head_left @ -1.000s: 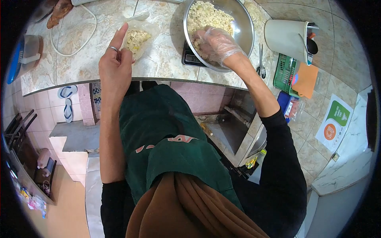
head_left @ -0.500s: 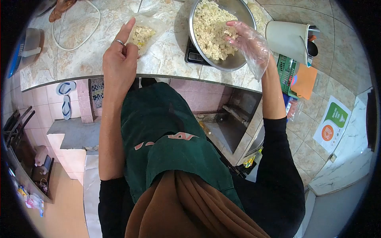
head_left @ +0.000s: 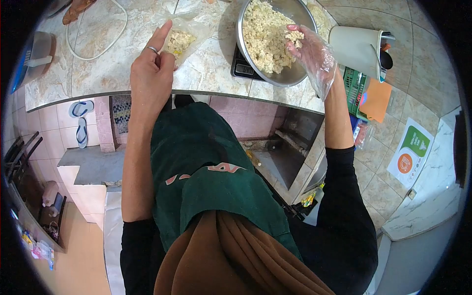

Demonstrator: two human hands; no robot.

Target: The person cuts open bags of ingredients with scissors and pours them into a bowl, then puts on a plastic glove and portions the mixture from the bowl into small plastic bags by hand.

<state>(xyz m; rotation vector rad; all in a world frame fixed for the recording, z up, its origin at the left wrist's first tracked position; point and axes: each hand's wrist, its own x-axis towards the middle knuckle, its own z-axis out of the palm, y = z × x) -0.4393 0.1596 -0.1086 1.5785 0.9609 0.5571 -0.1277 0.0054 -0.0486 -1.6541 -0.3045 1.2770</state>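
My left hand point(head_left: 153, 69), bare with a ring on one finger, is closed on the edge of a clear plastic bag point(head_left: 195, 32). Inside the bag is a small portion of pale crumbly food mixture point(head_left: 180, 42). On the right, my right hand point(head_left: 318, 56) wears a clear plastic glove and holds a small clump of the same mixture point(head_left: 295, 36) in its fingertips, over the rim of a metal bowl point(head_left: 239, 38). More crumbly mixture point(head_left: 265, 39) fills much of the bowl, which is tilted on a black kitchen scale point(head_left: 243, 70).
A white bucket point(head_left: 351, 46) with utensils stands right of the bowl, near a green basket point(head_left: 353, 83). On the left lie a white cable point(head_left: 93, 58) and a clear plastic container point(head_left: 42, 49). The tiled counter's front edge point(head_left: 211, 92) curves before me.
My right hand has drawn slightly right and away from the mixture, and a clump now shows in its fingers. My left hand stays at the bag, nearly unmoved.
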